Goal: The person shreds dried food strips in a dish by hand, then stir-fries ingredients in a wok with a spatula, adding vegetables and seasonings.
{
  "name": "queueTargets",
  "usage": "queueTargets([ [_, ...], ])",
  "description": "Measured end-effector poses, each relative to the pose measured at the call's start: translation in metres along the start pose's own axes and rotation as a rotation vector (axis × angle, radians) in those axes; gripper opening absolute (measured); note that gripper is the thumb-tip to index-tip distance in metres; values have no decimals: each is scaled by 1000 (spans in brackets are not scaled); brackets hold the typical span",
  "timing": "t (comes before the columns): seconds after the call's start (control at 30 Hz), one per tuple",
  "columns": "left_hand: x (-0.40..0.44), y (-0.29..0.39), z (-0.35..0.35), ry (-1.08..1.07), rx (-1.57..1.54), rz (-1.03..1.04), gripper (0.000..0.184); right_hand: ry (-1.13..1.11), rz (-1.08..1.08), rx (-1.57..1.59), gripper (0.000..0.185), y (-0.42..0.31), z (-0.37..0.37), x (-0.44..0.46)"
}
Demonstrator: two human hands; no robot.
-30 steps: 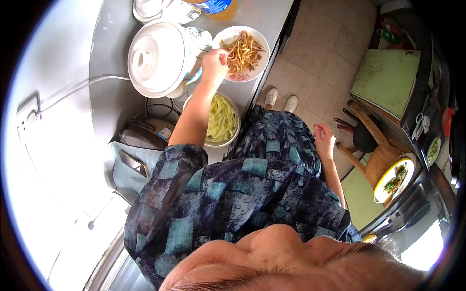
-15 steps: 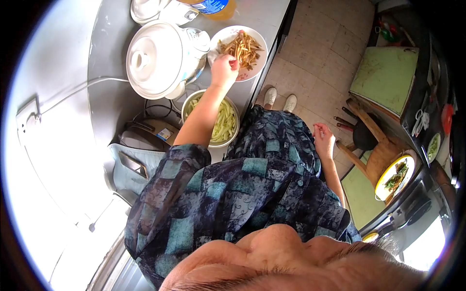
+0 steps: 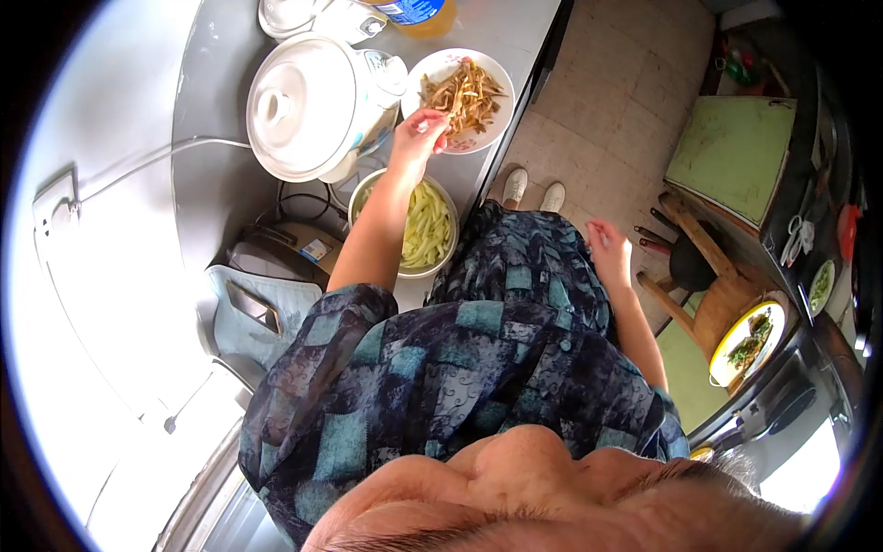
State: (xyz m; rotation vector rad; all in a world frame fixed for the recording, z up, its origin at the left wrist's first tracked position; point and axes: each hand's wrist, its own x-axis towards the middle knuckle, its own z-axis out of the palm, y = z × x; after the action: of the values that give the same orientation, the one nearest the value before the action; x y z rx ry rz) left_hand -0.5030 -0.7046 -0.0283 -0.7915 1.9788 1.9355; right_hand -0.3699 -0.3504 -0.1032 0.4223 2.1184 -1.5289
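My left hand [image 3: 419,138] is at the lower left rim of a white plate [image 3: 502,118] with a floral pattern. Its fingers are pinched together beside brown and yellow shredded food [image 3: 472,99]; what they hold is too small to tell. Under my left forearm sits a round bowl of pale green strips [image 3: 425,227], partly hidden by the arm. My right hand [image 3: 607,247] hangs over the floor at my side, fingers loosely apart, with nothing in it.
A white lidded pot [image 3: 308,110] stands left of the plate, an orange bottle [image 3: 425,17] beyond. A phone [image 3: 253,306] lies on a blue cloth. At right are a wooden stool [image 3: 727,308], a yellow-rimmed plate [image 3: 774,317] and scissors [image 3: 798,239].
My left hand first moved right and down along the shredded food, then back left to the plate's edge, its fingers now more extended. My right hand has risen slightly and its fingers have spread.
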Motion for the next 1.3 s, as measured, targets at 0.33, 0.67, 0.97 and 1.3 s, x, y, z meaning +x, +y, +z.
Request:
queueTargets([
  [0.33, -61, 37, 50, -332, 55, 82, 11, -500, 109, 859, 31, -171, 35, 52],
  [0.67, -70, 38, 74, -344, 120, 146, 8, -452, 93, 979, 18, -155, 34, 54],
  [0.97, -73, -19, 83, -382, 904, 421, 19, -442, 84, 1167, 16, -151, 23, 54],
  [1.3, -87, -6, 104, -6, 356, 380, 11, -494, -2, 1107, 21, -164, 27, 51],
])
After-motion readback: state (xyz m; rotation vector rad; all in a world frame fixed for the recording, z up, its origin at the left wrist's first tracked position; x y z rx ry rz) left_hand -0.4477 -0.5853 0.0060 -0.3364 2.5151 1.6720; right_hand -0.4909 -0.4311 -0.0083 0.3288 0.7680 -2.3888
